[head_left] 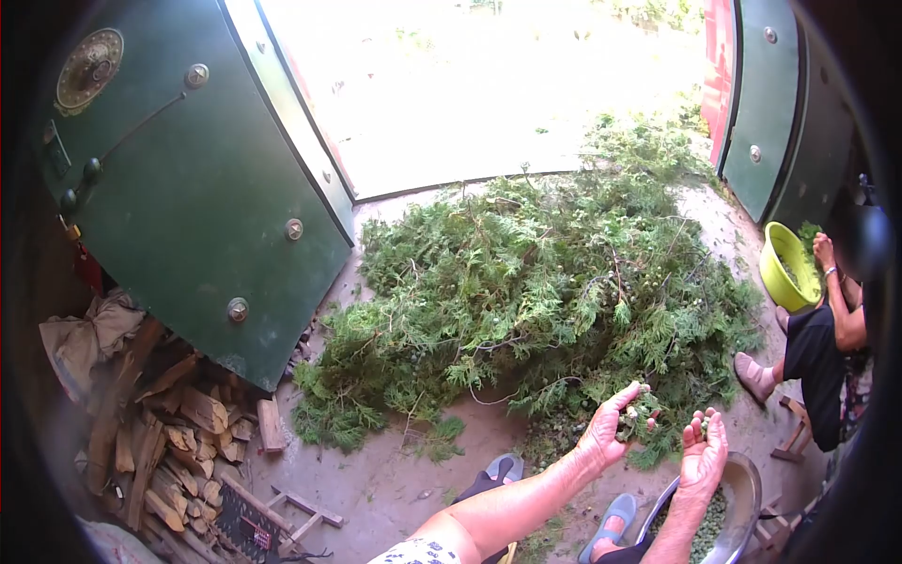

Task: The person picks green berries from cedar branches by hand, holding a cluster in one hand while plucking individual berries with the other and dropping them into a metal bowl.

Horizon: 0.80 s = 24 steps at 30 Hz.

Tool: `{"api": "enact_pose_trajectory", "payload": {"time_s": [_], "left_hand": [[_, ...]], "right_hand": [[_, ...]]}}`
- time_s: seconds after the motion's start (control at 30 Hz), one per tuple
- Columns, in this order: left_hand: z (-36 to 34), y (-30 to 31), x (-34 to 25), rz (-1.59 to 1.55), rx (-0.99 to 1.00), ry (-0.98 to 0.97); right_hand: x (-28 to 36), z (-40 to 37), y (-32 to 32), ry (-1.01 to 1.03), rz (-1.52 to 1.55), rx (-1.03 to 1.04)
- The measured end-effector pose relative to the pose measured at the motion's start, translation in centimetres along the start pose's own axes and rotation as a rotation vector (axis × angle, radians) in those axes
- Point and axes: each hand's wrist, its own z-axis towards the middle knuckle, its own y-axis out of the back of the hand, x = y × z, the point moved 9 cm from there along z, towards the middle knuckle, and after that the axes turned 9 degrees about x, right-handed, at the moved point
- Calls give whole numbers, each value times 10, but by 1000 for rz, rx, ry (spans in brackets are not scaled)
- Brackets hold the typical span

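Note:
My left hand [609, 429] is closed around a cypress-like evergreen sprig [639, 414], with pale green cones among its leaves. Just to the right, my right hand [703, 456] has its fingers curled in, and a small green cone [706, 428] shows at the fingertips. Below the right hand stands a metal basin [747, 484] holding many small green cones; my forearm hides part of it. A large heap of cut evergreen branches [526, 282] spreads over the floor in front of both hands.
Another person [827, 324] sits at the right, one hand on greenery by a yellow-green basin [782, 273]. Split firewood [178, 442] is piled at the left, beside a green metal door [207, 188]. A small wooden stool [296, 517] lies at lower left. Bright daylight fills the doorway.

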Motion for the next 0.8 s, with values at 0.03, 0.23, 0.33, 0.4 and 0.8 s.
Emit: {"api": "enact_pose_trajectory", "payload": {"time_s": [0.03, 0.23, 0.33, 0.4, 0.8], "left_hand": [[2, 2, -1, -4, 21, -4], [6, 12, -17, 10, -51, -33], [8, 16, -30, 28, -42, -77], [9, 21, -39, 31, -47, -108], [-56, 16, -11, -121, 140, -11]], "right_hand": [[-3, 2, 4, -16, -25, 19], [-17, -6, 5, -73, 47, 38], [-23, -7, 5, -75, 40, 54], [-23, -6, 8, -66, 30, 43], [7, -24, 44, -25, -33, 9]]}}
